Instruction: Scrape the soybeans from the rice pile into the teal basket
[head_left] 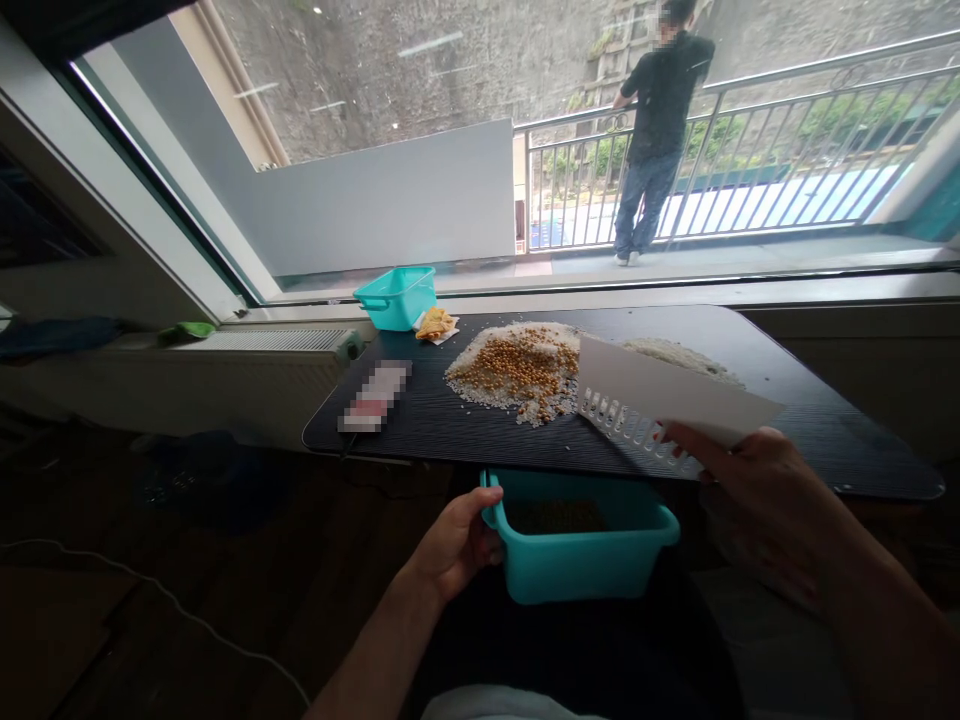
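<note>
My left hand (pixel 459 540) is closed around the left end of a teal plastic bin (pixel 581 570), held just below the table's front edge. Small dark grains (pixel 559 516) lie in the bottom of that bin, too shaded to name. In my right hand (pixel 757 470) is a white sheet (pixel 660 385) with a row of slots along its lower edge, tilted over the table. Left of the sheet, its end beside it, spreads a pile of white grains and yellow beans (pixel 517 365). A second pile of pale grains (pixel 686 357) is partly hidden behind the sheet.
The dark table (pixel 420 440) stands against a window. At its back left are another teal bin (pixel 397 298) and a crumpled yellow item (pixel 435 323). A blurred flat object (pixel 375 397) lies on the left. Outside, a person (pixel 660 120) leans at a railing.
</note>
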